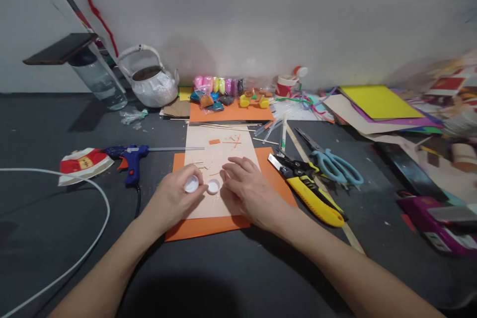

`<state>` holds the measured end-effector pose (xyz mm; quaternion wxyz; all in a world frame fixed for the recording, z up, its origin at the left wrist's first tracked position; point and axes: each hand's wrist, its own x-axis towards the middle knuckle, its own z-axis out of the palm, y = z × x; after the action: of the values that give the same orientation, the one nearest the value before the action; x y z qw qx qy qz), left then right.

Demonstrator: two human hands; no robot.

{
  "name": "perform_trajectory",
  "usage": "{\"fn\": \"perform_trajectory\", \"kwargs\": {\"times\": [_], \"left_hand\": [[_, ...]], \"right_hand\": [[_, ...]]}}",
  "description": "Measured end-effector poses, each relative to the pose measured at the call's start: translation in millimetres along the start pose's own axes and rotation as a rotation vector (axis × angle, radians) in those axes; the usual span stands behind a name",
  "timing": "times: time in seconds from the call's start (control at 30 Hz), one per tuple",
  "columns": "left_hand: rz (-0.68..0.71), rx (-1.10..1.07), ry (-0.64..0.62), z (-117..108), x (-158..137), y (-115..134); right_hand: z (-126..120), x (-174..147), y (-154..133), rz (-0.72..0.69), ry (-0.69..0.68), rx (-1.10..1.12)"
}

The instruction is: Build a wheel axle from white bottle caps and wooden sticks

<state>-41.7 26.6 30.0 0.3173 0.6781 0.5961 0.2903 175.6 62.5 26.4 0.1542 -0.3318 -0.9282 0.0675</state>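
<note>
Between thumb and fingers, my left hand (174, 198) holds a small white bottle cap (191, 184), its hollow side facing me. Just right of it, a second white cap (213, 187) lies hollow side up on a pale sheet of paper (208, 208). My right hand (244, 186) rests on that sheet beside the second cap, fingers stretched out and holding nothing I can see. Beyond the hands lie short thin sticks (199, 163), a small orange piece (214, 142) and orange strips (234, 142).
An orange sheet (208, 228) lies beneath the pale one. To the left is a blue glue gun (132, 159). On the right are a yellow utility knife (313, 201), blue scissors (335, 166) and a purple tool (434, 223). A silver kettle (152, 87) and clay packets (216, 87) stand behind.
</note>
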Motion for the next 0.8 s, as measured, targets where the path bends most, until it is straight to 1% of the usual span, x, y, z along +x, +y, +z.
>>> {"fn": "perform_trajectory", "kwargs": {"times": [0.07,0.13,0.27,0.37,0.43,0.5,0.57,0.67,0.8], "left_hand": [[0.029,0.028,-0.043,1.7,-0.9,1.3],[0.033,0.048,-0.029,2.5,-1.3,1.7],[0.015,0.036,0.051,-0.9,0.4,1.7],[-0.003,0.000,0.118,-5.7,2.1,0.7],[-0.025,-0.034,0.183,-9.6,2.7,-1.8],[-0.049,-0.078,0.252,-13.6,3.2,-5.7],[-0.070,-0.126,0.317,-16.6,3.8,-10.3],[-0.085,-0.200,0.399,-17.4,6.1,-14.8],[-0.096,-0.252,0.479,-19.8,9.8,-10.0]], "right_hand": [[-1.9,3.5,6.7,0.026,0.013,-0.025],[-4.5,5.7,11.8,0.047,0.029,-0.040],[-2.8,11.5,12.9,0.006,0.013,-0.020],[0.8,17.2,15.5,0.054,0.077,-0.023],[0.4,18.8,20.0,0.095,0.132,-0.024],[-1.8,17.8,23.7,0.105,0.151,-0.013],[-3.8,15.5,23.9,0.096,0.143,0.004],[-4.8,14.4,15.9,0.062,0.098,0.039],[-4.5,26.2,-2.5,0.023,0.042,0.098]]}}
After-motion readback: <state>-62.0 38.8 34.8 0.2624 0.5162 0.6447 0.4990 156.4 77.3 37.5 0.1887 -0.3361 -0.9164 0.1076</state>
